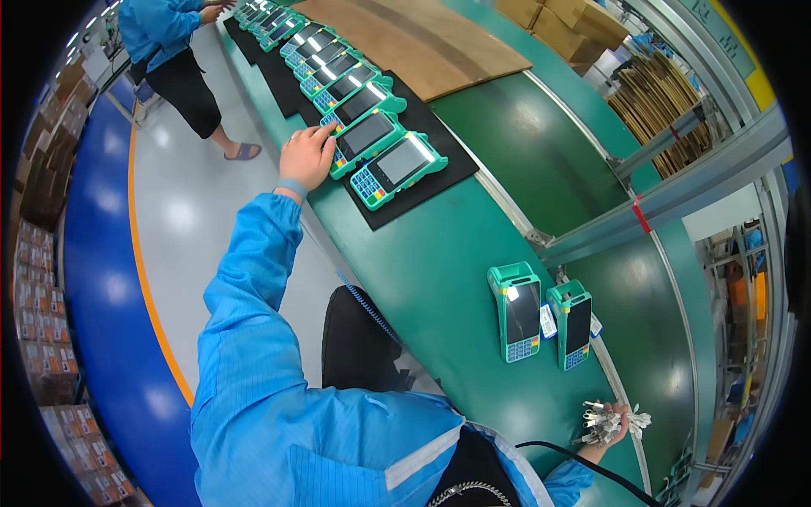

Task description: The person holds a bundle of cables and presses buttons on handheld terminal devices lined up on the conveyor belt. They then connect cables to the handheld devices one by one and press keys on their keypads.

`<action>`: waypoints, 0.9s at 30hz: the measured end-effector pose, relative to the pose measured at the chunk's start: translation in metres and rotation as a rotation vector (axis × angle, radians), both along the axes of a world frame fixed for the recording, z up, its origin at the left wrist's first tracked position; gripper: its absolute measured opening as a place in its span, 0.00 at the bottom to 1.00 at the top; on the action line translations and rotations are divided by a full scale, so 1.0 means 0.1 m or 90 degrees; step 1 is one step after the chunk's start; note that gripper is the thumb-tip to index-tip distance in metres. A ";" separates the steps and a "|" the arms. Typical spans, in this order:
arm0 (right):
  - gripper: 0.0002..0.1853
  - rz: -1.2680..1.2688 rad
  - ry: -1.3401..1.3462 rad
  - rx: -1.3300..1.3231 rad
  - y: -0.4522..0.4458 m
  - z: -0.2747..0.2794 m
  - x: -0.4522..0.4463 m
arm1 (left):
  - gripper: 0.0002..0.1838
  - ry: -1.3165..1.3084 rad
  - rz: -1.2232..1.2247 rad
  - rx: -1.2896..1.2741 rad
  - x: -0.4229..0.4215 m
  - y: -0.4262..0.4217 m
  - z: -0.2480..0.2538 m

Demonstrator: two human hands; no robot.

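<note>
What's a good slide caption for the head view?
Left hand at a row of green card readers on black matting; right hand holding a bunch of white cables.

Left of the mat [457, 171], a co-worker [160, 35] is cropped (head unseen); right of the mat, cables [598, 422] partly hide the right hand [623, 425].

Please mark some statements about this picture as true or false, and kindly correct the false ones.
1. The right hand holds a bundle of white cables. True.
2. The left hand holds white cables too. False: it is at the row of card terminals.
3. The row's nearest terminals lie on a black mat. True.
4. The two separate terminals lie on the brown sheet. False: they are on the green table.
5. The other person wears a blue top. True.
</note>
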State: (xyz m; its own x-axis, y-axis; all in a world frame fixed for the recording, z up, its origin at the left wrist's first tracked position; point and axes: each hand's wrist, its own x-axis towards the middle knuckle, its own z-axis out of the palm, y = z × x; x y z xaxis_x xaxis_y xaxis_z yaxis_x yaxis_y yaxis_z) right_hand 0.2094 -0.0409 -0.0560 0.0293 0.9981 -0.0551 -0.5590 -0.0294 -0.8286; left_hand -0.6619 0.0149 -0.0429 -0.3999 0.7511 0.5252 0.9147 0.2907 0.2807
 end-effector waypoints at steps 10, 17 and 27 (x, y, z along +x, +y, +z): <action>0.09 -0.019 -0.016 -0.009 0.05 0.01 0.00 | 0.17 -0.075 -0.160 0.051 -0.46 0.34 0.02; 0.09 -0.036 -0.023 -0.025 0.02 0.05 -0.05 | 0.15 -0.063 -0.117 0.089 -0.40 0.39 0.05; 0.09 -0.032 -0.030 -0.027 0.05 0.07 -0.09 | 0.14 -0.193 -0.045 0.150 -0.54 0.47 -0.04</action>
